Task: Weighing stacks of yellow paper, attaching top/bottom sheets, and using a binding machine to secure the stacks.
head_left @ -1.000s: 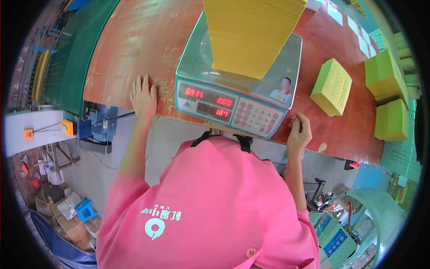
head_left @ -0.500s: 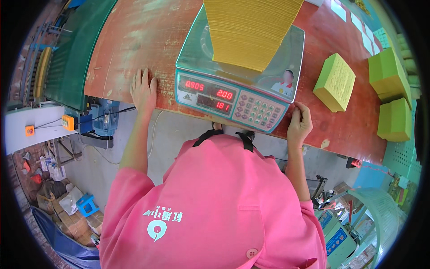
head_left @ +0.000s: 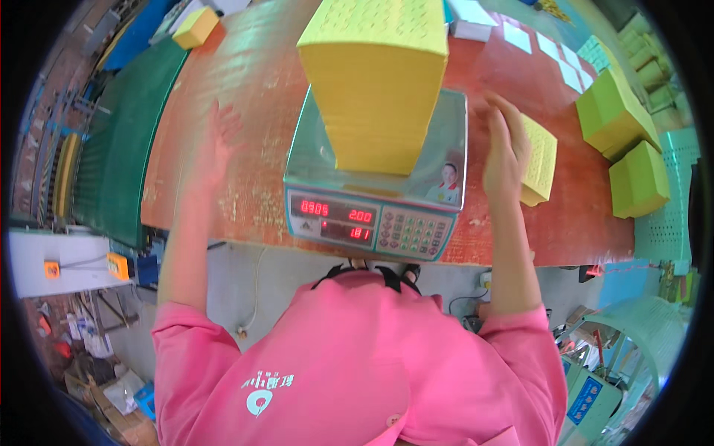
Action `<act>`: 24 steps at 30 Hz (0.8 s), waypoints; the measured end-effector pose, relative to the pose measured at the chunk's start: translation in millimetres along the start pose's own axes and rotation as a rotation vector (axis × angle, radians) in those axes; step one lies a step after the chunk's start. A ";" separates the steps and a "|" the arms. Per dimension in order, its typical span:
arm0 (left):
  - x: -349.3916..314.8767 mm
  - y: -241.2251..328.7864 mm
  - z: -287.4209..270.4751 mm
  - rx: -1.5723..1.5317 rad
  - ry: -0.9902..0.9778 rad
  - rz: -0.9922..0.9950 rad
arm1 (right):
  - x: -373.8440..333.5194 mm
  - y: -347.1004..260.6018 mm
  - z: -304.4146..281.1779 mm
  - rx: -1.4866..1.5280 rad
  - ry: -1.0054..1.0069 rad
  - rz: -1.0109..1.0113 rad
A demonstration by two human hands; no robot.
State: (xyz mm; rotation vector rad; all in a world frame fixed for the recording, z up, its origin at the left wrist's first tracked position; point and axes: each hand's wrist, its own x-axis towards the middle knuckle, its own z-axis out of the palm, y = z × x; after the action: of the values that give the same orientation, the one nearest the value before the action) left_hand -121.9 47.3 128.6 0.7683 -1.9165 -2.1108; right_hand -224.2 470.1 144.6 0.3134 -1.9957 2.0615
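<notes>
A tall stack of yellow paper (head_left: pixel 372 104) with small marks stamped across its top stands on the metal pan of a digital scale (head_left: pixel 439 134). Red digits glow on the scale's front panel, beside a keypad. To the left of the stack, my left hand (head_left: pixel 217 145) is raised over the table, blurred, its fingers apart and holding nothing. My right hand (head_left: pixel 506 152) is up on the other side, just past the scale's right edge, fingers stretched out with nothing in them. It partly hides a smaller yellow paper block (head_left: pixel 541 162).
Two yellow-green blocks, a far one (head_left: pixel 613 111) and a near one (head_left: pixel 639 178), stand at the right end of the red table (head_left: pixel 245 201). White papers (head_left: pixel 517 37) lie at the back. A green belt surface (head_left: pixel 123 149) borders the left, with another yellow block (head_left: pixel 196 27) behind it.
Both hands have risen from the table's front edge and moved forward, to either side of the paper stack. The view has shifted, showing more of the stack's top and the table's far side.
</notes>
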 end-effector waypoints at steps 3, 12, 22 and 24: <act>3.9 98.4 96.9 -0.077 -0.191 0.034 | 77.2 39.0 31.8 0.248 -0.064 0.088; -11.4 147.1 189.8 0.238 -0.590 -0.189 | 51.3 84.8 73.6 0.195 -0.104 0.354; -49.6 138.5 198.9 0.255 -0.913 -0.456 | -120.6 24.6 -34.1 0.208 0.140 0.284; -35.0 136.6 205.6 0.299 -0.903 -0.480 | -152.8 16.4 -44.6 0.302 -0.032 0.670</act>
State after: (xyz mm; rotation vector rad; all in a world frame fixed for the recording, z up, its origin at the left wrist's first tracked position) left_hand -220.5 222.6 275.8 0.3374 -2.7563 -2.8197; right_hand -84.3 509.2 77.6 -0.3257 -1.9789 2.7731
